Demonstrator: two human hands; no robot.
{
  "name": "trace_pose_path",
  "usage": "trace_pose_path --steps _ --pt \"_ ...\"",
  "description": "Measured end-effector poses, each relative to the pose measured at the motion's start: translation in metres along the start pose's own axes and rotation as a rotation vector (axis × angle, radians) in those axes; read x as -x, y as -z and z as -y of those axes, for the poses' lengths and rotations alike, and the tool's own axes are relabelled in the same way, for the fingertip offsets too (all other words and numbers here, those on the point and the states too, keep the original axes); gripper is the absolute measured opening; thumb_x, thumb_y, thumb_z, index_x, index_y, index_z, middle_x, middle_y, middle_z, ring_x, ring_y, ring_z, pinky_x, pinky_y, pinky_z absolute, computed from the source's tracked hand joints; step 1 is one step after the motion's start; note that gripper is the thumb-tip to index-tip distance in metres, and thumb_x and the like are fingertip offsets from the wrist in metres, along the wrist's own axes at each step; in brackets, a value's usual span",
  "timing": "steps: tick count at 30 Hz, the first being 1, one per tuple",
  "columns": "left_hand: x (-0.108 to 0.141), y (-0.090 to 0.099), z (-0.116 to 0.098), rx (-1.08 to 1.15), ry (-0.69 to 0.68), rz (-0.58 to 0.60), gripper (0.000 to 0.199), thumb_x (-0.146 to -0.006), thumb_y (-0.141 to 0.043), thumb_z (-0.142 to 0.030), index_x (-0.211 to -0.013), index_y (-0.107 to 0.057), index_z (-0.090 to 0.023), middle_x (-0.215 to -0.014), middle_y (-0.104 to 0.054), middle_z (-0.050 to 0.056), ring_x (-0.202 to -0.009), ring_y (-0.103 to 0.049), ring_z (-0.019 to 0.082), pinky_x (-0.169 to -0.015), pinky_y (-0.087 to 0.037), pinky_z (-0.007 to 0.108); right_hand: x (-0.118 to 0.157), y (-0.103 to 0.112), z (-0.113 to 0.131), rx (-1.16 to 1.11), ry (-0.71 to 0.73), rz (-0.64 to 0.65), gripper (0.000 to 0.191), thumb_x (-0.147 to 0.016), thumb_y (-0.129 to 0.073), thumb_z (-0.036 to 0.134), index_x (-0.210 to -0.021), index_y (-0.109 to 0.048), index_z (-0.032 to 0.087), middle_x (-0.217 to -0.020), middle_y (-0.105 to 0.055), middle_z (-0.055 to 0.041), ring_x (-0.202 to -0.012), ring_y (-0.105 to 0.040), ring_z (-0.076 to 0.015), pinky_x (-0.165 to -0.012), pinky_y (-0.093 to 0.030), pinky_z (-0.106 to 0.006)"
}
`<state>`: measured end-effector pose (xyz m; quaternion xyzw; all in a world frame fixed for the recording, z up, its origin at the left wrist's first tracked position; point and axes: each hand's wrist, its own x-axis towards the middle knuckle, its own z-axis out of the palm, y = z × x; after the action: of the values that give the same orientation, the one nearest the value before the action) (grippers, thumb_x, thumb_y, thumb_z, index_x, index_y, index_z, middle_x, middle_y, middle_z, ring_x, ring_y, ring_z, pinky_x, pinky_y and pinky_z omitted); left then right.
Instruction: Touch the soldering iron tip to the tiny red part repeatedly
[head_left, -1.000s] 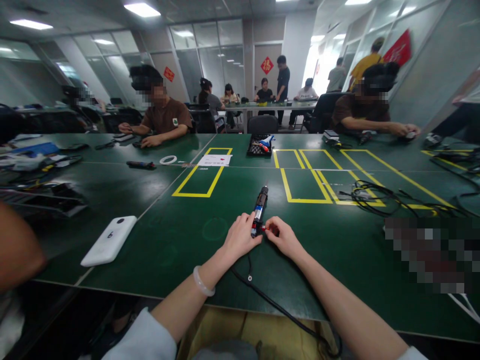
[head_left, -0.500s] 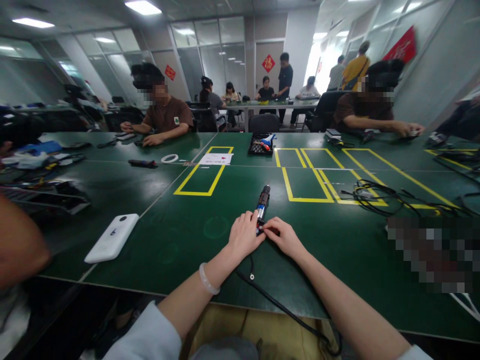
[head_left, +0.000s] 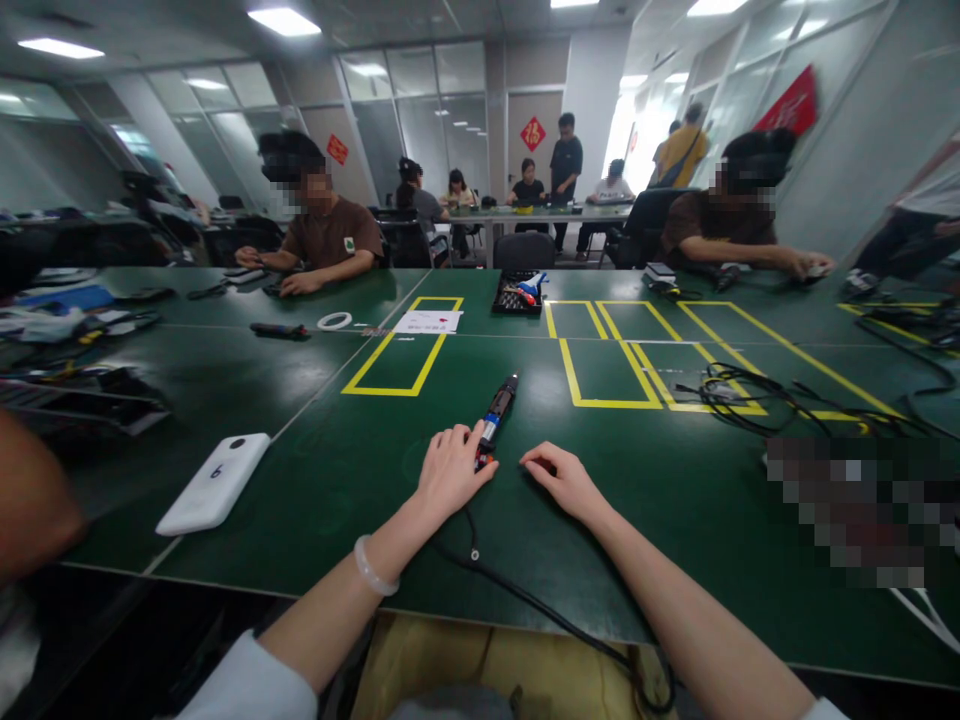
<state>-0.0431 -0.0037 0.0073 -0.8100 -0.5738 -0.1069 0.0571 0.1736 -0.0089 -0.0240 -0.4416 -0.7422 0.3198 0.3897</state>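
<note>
Black power tool (head_left: pixel 498 412), in the head view, is lying on the green table (head_left: pixel 360 480) straight ahead of the person, its narrow tip pointing to 1 o'clock and its rear end to 7. The left hand (head_left: pixel 454 472) is the nearer one: it is grasping the tool's rear end, palm down, with the body extending toward 1 o'clock from its fingers. The right hand (head_left: pixel 561 486) is resting just apart from the tool, which is lying toward its 10 or 11 o'clock; its fingers are curling loosely, and whether they are pinching anything small is impossible to tell. The left hand is covering most of the rear end, leaving some red showing by the thumb. A black cord (head_left: pixel 540 602) is running from beneath that hand toward 5 o'clock; its join with the tool, if any, is staying hidden.
</note>
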Motion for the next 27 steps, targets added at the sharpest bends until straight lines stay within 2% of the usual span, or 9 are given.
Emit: trace_pose_path --steps 4,10,15,19,23,27 --pt "0.011 0.005 0.041 -0.097 0.067 -0.017 0.062 -0.086 -0.044 -0.054 -0.137 -0.043 -0.02 -0.108 -0.054 0.012 -0.101 -0.05 0.026 -0.098 -0.031 0.041 0.001 0.0 0.001 0.009 -0.009 0.023 0.015 -0.088 -0.053 0.024 -0.089 -0.067 0.018 -0.081 -0.063 -0.0026 -0.071 -0.056 -0.0139 -0.066 -0.043 -0.026" --pt "0.029 0.013 0.116 -0.196 0.21 0.043 0.063 -0.088 -0.034 -0.056 -0.139 -0.042 -0.019 -0.115 -0.055 0.013 -0.109 -0.05 0.028 -0.106 -0.024 0.045 0.001 -0.001 -0.001 0.016 -0.009 0.037 0.015 -0.088 -0.054 0.025 -0.088 -0.067 0.018 -0.081 -0.064 -0.0022 -0.072 -0.057 -0.0141 -0.067 -0.043 -0.026" --pt "0.044 0.019 0.172 -0.26 0.324 0.084 0.067 -0.087 -0.032 -0.058 -0.139 -0.041 -0.018 -0.122 -0.053 0.016 -0.114 -0.047 0.033 -0.102 -0.027 0.046 0.001 0.0 -0.003 0.021 -0.011 0.041 0.015 -0.088 -0.053 0.026 -0.089 -0.067 0.019 -0.081 -0.065 -0.0021 -0.072 -0.058 -0.0144 -0.067 -0.044 -0.026" --pt "0.053 0.023 0.204 -0.325 0.409 0.108 0.071 -0.087 -0.027 -0.061 -0.141 -0.037 -0.016 -0.125 -0.05 0.018 -0.111 -0.047 0.035 -0.098 -0.03 0.046 0.001 0.0 -0.003 0.019 -0.014 0.052 0.016 -0.088 -0.053 0.026 -0.088 -0.067 0.019 -0.081 -0.065 -0.0022 -0.073 -0.059 -0.0148 -0.068 -0.044 -0.026" --pt "0.061 0.025 0.23 -0.396 0.501 0.124 0.066 -0.088 -0.026 -0.061 -0.14 -0.035 -0.02 -0.125 -0.051 0.013 -0.111 -0.046 0.032 -0.098 -0.03 0.044 0.001 0.0 -0.002 0.016 -0.012 0.053 0.016 -0.088 -0.053 0.026 -0.089 -0.067 0.019 -0.082 -0.066 -0.0024 -0.073 -0.059 -0.015 -0.068 -0.045 -0.026" --pt "0.066 0.029 0.244 -0.381 0.532 0.124 0.063 -0.088 -0.03 -0.06 -0.137 -0.037 -0.021 -0.124 -0.053 0.011 -0.112 -0.046 0.03 -0.1 -0.028 0.045 0.0 -0.001 -0.004 0.018 0.0 0.053 0.016 -0.088 -0.053 0.026 -0.089 -0.067 0.019 -0.082 -0.066 -0.0024 -0.073 -0.059 -0.015 -0.068 -0.044 -0.026"
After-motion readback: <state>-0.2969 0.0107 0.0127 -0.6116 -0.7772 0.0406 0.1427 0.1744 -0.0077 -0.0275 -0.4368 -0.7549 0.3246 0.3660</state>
